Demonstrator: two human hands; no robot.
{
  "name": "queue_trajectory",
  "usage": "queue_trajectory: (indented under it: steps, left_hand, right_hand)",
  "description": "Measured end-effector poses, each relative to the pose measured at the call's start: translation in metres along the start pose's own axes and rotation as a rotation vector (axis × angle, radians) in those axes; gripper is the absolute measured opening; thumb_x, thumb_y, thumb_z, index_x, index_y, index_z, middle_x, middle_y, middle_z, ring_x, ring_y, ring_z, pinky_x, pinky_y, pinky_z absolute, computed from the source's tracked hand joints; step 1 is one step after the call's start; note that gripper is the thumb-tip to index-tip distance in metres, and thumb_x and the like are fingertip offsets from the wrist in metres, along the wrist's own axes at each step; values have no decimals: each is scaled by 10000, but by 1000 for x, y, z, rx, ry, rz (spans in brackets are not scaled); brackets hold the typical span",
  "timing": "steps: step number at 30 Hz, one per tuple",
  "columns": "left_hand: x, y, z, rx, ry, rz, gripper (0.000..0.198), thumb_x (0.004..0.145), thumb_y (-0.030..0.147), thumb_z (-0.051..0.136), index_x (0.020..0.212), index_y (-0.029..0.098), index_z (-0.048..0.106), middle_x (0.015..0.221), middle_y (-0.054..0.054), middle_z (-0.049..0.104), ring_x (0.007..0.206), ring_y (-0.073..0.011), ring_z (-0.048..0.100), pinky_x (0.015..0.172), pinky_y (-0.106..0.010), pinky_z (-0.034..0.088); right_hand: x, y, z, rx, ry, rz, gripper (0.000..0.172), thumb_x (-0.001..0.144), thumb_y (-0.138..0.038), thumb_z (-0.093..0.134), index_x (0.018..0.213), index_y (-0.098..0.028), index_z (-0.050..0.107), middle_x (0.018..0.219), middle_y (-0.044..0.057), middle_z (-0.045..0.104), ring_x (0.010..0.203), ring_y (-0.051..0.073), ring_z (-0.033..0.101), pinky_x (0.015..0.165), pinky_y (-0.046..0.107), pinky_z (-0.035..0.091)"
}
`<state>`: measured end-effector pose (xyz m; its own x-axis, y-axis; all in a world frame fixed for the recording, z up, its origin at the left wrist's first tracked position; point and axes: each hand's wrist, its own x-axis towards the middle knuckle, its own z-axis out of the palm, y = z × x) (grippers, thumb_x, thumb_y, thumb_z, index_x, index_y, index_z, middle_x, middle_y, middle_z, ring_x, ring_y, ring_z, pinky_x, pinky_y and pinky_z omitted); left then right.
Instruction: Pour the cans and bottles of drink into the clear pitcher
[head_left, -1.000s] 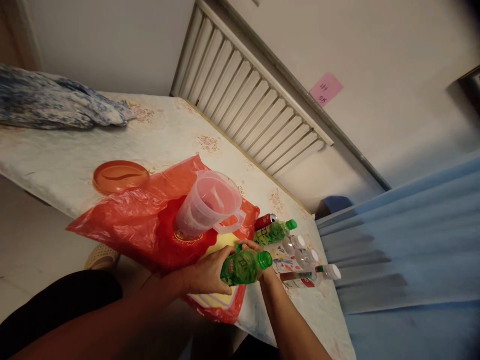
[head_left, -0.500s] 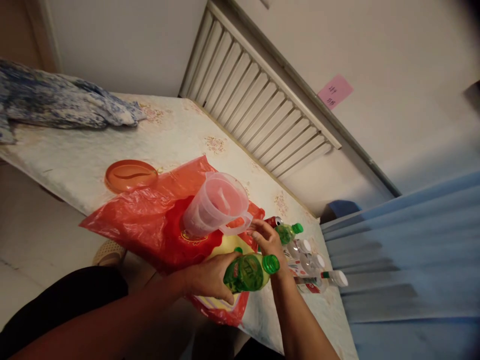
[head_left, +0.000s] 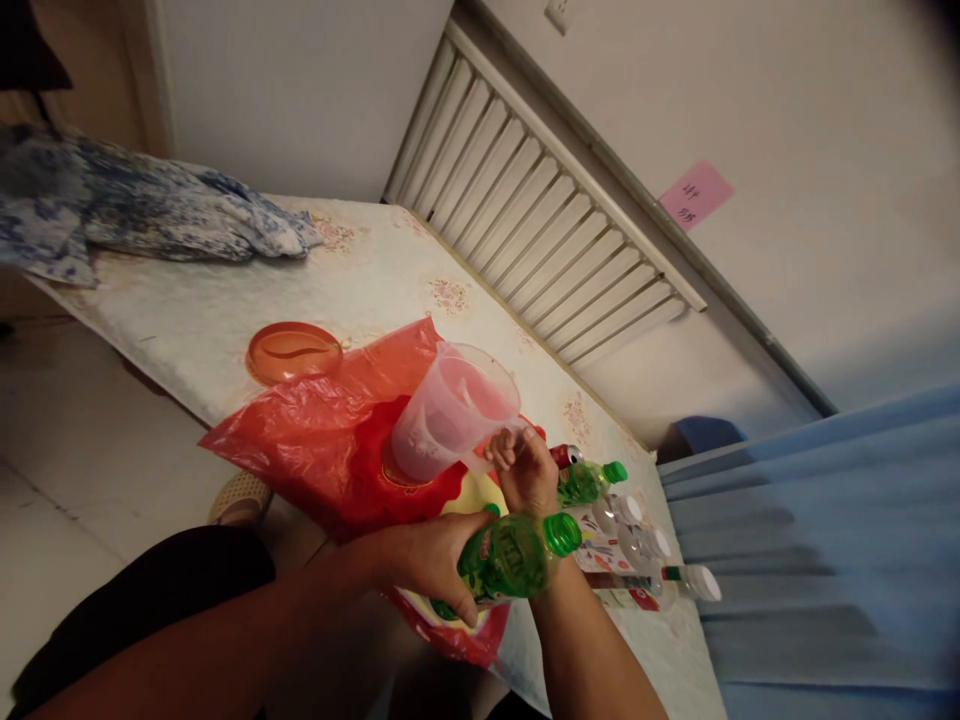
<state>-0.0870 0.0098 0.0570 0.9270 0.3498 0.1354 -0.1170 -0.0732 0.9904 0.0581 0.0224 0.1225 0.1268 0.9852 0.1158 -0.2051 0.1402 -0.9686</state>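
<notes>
While my left grip (head_left: 435,565) grasps a green bottle (head_left: 514,560) over the red plastic bag (head_left: 277,435), my right grip (head_left: 526,468) curls at the handle (head_left: 478,462) of the pitcher (head_left: 435,425), can't tell if clenched; pitcher stands on the bag

The right grip (head_left: 527,474) has reached the pitcher handle (head_left: 475,462).

Red bag (head_left: 307,440), bottles (head_left: 592,484) on floral tablecloth (head_left: 375,262)

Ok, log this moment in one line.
left hand: holds green bottle; right hand: at jug handle; jug: upright; other bottles: on table
</notes>
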Motion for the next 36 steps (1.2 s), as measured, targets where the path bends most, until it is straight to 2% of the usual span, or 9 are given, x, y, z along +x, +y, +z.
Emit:
queue_trajectory:
  steps: [4,10,15,19,22,25,31,36]
  left_hand:
    - [-2,3,-5,-51,-2,-11,805,450,214,889,1189,204,571,1118,-28,671,1027,-261,626,903,-371,509]
    - [-2,6,-17,-229,34,49,795,501,150,849,1233,217,545,1115,-22,671,1037,-246,625,895,-353,514]
    - [-7,16,-38,-250,129,87,806,592,181,784,1331,246,468,1155,-22,664,1070,-237,618,904,-346,513]
    - [-10,19,-54,-118,303,91,805,641,203,738,1381,258,426,1246,-39,640,1149,-264,596,943,-357,503]
    - [-9,16,-61,-113,399,84,808,659,210,698,1403,276,391,1288,-37,622,1173,-266,592,928,-340,512]
    - [-7,13,-65,-128,449,83,753,688,207,642,1393,269,384,1239,-38,636,1097,-239,624,865,-324,527]
    - [-8,15,-70,-11,555,57,687,659,179,621,1320,219,439,1187,-41,635,1061,-216,617,903,-336,499]
    - [-7,9,-73,40,583,56,613,654,180,609,1253,198,478,1147,-47,643,1020,-216,624,870,-329,502]
  right_hand:
    - [8,-22,6,36,114,-66,386,806,-474,622,555,-201,513,469,-78,311,451,88,270,526,251,349]
    - [8,-74,0,-1,242,-226,327,751,-420,656,556,-189,531,447,-88,316,423,72,267,473,230,327]
    - [6,-112,-13,-73,302,-313,344,717,-389,686,557,-199,449,485,-94,334,417,59,245,440,223,283]
    - [2,-132,-29,-194,358,-324,365,736,-374,688,577,-210,403,517,-93,335,433,65,293,447,229,300]
    - [-2,-143,-40,-282,359,-292,388,753,-387,677,575,-212,379,523,-91,326,436,66,306,444,229,303]
    - [-6,-153,-49,-319,345,-245,404,739,-390,679,553,-212,369,502,-92,309,419,61,271,427,226,287]
    - [-11,-167,-59,-396,294,-190,466,727,-445,724,507,-214,384,463,-87,294,400,60,238,391,232,210]
    - [-13,-176,-60,-495,254,-184,510,732,-448,764,480,-204,393,444,-80,314,391,51,256,395,223,183]
